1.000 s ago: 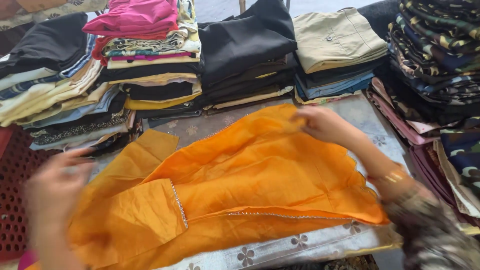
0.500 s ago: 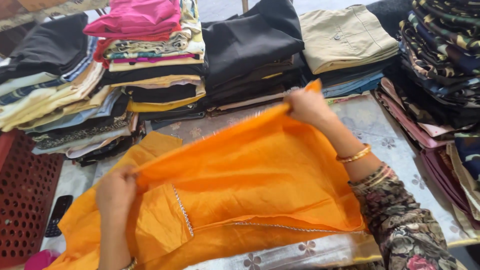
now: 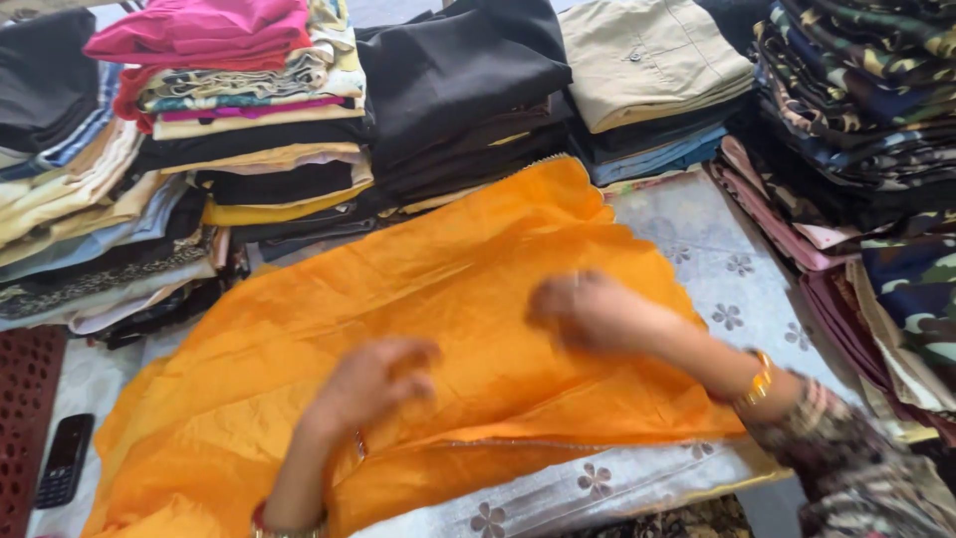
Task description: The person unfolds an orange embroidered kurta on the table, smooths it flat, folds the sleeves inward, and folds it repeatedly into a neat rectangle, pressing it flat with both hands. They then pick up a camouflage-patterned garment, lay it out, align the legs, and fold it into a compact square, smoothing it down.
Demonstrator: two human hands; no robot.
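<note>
Orange cloth (image 3: 468, 329) lies spread flat across the middle of the bench (image 3: 727, 269), covering most of the pale flower-patterned sheet (image 3: 588, 483) that shows along its near and right edges. A thin beaded trim line runs across the cloth near its lower fold. Both hands rest on top of it. The left hand (image 3: 373, 384) presses down near the centre-left of the cloth, its fingers curled loosely against the fabric; motion blur hides whether they pinch any of it, so I cannot tell. The right hand (image 3: 588, 309) lies just to the right of it on the cloth, palm down, also blurred; its fingers look held together and flat, with nothing clamped between them as far as can be seen. A gold bangle (image 3: 760, 379) sits on the right wrist above a patterned sleeve (image 3: 856, 458).

Stacks of folded clothes ring the far and right sides of the bench: a pink and red pile (image 3: 209, 35) on top at the upper left, a black pile (image 3: 458, 80) behind the cloth and touching its far edge, a beige folded garment (image 3: 647, 55) on blue ones, and camouflage-print pieces (image 3: 866, 90) at the right. A dark mobile phone (image 3: 65, 458) lies at the lower left, beside a red perforated crate (image 3: 25, 399), just apart from the cloth's corner.
</note>
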